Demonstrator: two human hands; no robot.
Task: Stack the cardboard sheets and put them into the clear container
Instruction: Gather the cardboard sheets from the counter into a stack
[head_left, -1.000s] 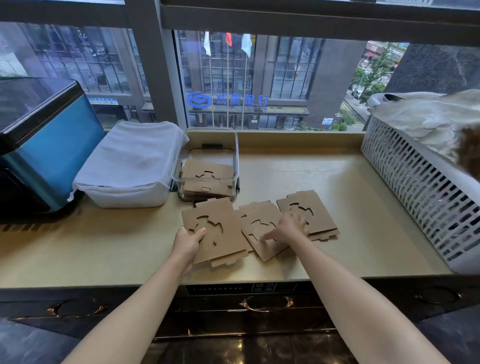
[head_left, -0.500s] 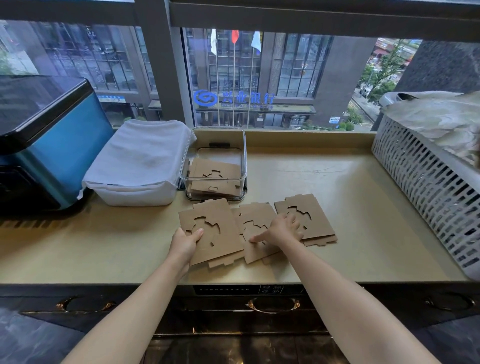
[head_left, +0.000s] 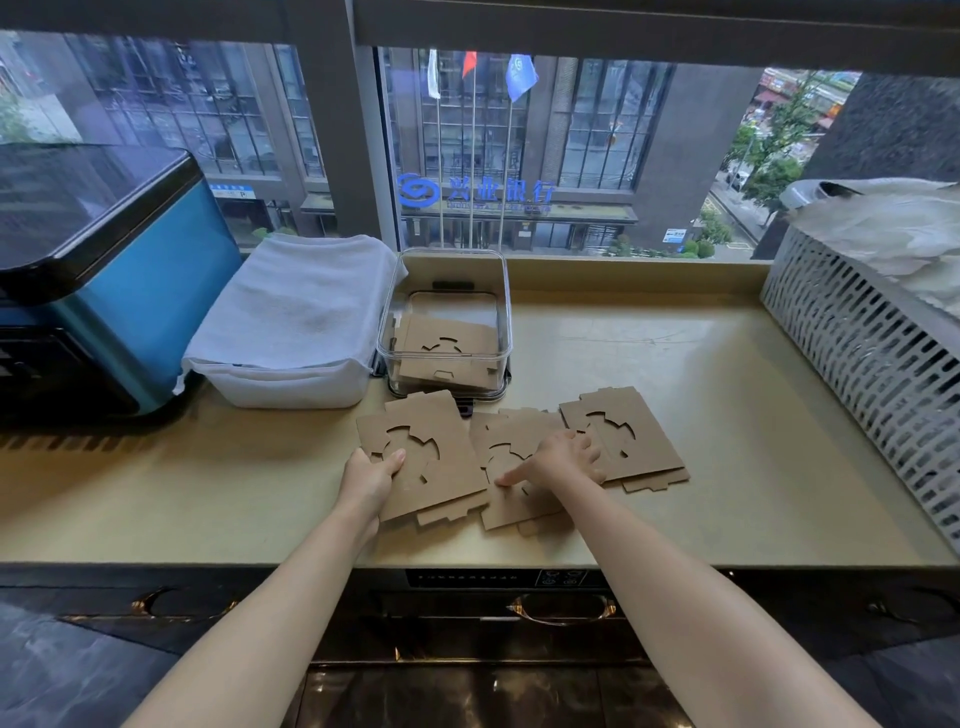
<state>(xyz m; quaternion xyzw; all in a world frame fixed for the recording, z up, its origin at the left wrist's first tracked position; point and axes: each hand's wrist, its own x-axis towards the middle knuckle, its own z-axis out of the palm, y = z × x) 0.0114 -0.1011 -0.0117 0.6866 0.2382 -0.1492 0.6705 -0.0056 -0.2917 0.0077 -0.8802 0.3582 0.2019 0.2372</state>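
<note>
Three small piles of brown die-cut cardboard sheets lie side by side on the beige counter. My left hand (head_left: 371, 475) grips the near left edge of the left pile (head_left: 444, 467), thumb on top. My right hand (head_left: 558, 460) rests flat, fingers spread, on the middle pile (head_left: 511, 506), which the left pile partly overlaps. The right pile (head_left: 636, 441) lies untouched beside my right hand. Just behind the piles stands the clear container (head_left: 501, 312), open on top, with several cardboard sheets (head_left: 447, 348) lying in it.
A white tub covered by a folded white towel (head_left: 291, 312) stands left of the container, and a blue appliance (head_left: 104, 270) further left. A white slotted basket (head_left: 872, 353) holding pale fabric stands at the right. A window runs behind the counter (head_left: 727, 395).
The middle pile has slid left, its edge tucking under the left pile, with my right hand on it. My left hand keeps its hold on the left pile.
</note>
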